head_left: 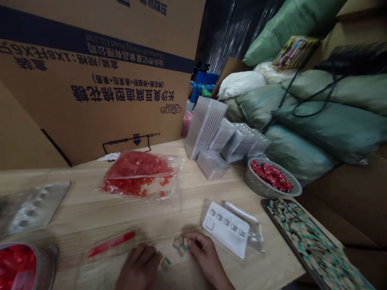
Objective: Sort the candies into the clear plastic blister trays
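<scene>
My left hand (139, 265) is low in the middle, a little blurred, its fingers curled together. A small green-and-tan piece (165, 263) lies beside its fingertips; whether anything is inside the fingers is hidden. My right hand (203, 251) pinches with thumb and forefinger at the edge of a little cluster of the same green-and-tan pieces (179, 245) on the table. To the right of that hand lies a white tray (223, 237) with a row of several small wells and one square recess, resting partly over a clear plastic tray (256, 237).
A red stick-shaped object (111, 244) and a tub of red packets (18, 264) are at left. Behind lie a bag of red pieces (136, 171) and stacked clear trays (204, 125). A grey basket (273, 177) and a dark tray of green-and-tan pieces (314, 241) stand right.
</scene>
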`<move>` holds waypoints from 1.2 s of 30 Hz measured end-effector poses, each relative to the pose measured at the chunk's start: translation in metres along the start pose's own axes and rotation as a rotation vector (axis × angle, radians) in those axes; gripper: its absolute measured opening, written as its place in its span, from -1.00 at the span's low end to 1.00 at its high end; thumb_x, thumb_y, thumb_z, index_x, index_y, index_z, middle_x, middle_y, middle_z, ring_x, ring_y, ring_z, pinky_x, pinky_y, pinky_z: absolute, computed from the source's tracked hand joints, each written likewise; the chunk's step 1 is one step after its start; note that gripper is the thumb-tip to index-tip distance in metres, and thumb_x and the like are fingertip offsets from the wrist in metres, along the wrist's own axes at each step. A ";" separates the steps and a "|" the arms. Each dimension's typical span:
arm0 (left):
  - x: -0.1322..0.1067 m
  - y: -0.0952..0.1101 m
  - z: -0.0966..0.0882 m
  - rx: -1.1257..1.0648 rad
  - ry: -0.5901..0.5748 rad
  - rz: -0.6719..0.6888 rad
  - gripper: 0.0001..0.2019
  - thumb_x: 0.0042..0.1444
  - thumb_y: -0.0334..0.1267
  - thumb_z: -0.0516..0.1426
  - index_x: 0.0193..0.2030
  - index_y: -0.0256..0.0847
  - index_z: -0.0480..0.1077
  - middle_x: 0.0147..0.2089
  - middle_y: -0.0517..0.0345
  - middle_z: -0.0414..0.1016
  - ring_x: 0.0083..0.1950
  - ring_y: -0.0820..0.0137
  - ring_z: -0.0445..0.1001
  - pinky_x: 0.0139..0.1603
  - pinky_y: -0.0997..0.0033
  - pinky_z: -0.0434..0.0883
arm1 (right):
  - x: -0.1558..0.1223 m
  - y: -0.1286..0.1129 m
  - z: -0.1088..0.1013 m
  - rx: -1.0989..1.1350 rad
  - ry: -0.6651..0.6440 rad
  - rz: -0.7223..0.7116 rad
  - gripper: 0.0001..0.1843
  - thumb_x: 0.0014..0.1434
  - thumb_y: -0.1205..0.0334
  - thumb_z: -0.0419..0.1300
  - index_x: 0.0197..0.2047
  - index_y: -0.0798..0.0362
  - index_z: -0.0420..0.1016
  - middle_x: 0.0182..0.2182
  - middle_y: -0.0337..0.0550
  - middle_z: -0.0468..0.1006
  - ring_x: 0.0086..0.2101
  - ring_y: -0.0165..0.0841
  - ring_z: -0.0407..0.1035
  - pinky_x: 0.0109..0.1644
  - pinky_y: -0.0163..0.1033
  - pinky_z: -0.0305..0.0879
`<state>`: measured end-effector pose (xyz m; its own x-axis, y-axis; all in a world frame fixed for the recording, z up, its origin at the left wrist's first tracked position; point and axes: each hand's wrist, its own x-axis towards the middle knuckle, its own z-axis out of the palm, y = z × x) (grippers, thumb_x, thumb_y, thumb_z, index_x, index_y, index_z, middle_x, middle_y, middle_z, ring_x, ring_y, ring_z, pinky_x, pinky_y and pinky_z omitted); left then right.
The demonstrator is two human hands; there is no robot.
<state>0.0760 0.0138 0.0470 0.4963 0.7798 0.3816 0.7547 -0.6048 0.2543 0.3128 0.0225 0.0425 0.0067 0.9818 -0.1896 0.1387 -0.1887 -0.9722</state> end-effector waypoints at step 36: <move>-0.001 0.013 0.011 -1.301 -0.103 -0.968 -0.60 -0.29 0.06 0.39 -0.33 -0.15 0.60 -0.28 0.03 0.67 -0.20 0.19 0.61 -0.14 0.32 0.55 | -0.016 -0.016 0.016 -0.549 0.126 -0.076 -0.87 0.07 0.37 0.13 -0.39 0.04 0.51 -0.38 -0.13 0.50 -0.37 -0.26 0.42 -0.27 -0.25 0.27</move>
<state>0.0904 0.0070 0.0406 0.1427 0.9037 -0.4037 -0.0417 0.4130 0.9098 0.2947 0.0090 0.0588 0.0902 0.9934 -0.0709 0.6380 -0.1123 -0.7618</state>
